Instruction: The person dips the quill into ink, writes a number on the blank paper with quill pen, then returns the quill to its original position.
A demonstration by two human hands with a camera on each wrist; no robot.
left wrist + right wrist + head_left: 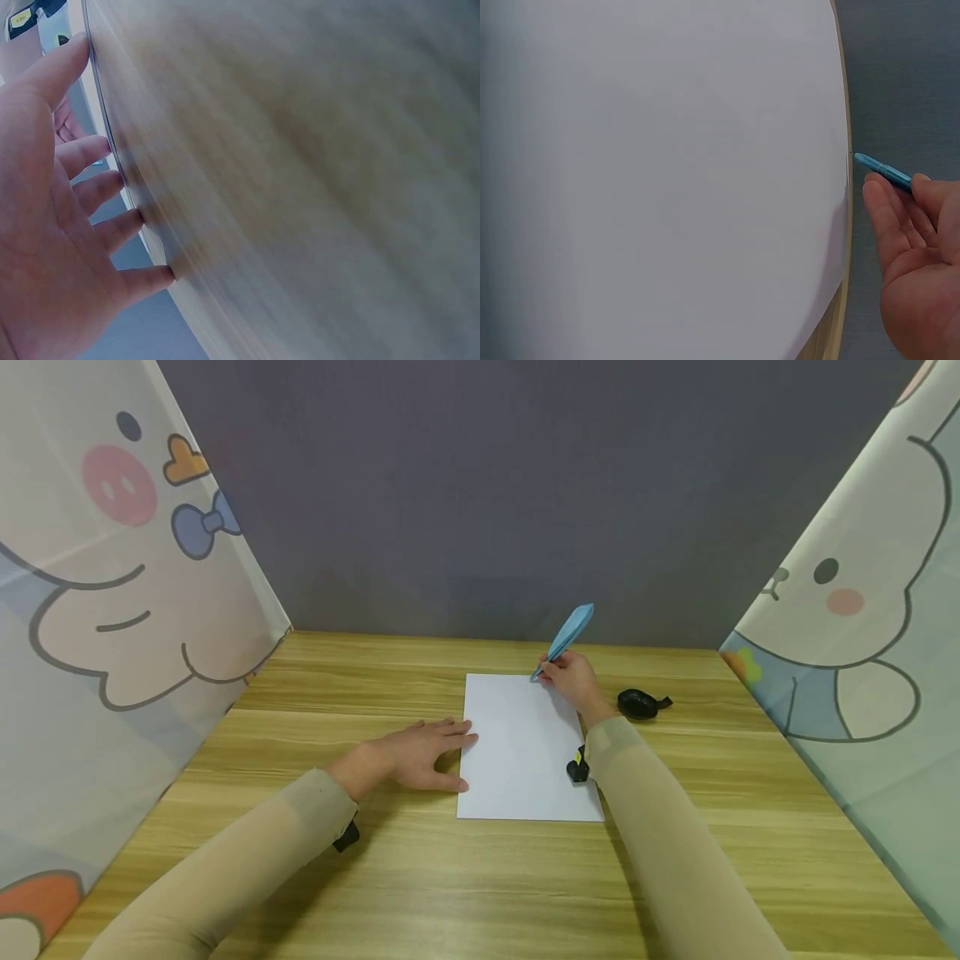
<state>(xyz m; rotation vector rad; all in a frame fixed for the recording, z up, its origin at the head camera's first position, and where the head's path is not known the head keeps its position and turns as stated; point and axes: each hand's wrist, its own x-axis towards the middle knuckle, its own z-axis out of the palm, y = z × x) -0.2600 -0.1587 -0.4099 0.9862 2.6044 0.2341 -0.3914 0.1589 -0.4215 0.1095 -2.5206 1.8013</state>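
Blue pen [568,632] tilts in the right hand [572,680] over paper [520,752].

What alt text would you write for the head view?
A person's right hand holds a light-blue pen with a wide feather-shaped top near the far edge of a rectangular white paper sheet; the spread left hand rests at the sheet's left edge. The sheet lies on a yellowish wood-grain table, with a rounded black object farther right.

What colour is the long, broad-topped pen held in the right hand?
The broad-topped pen is light blue; the head view shows it best.
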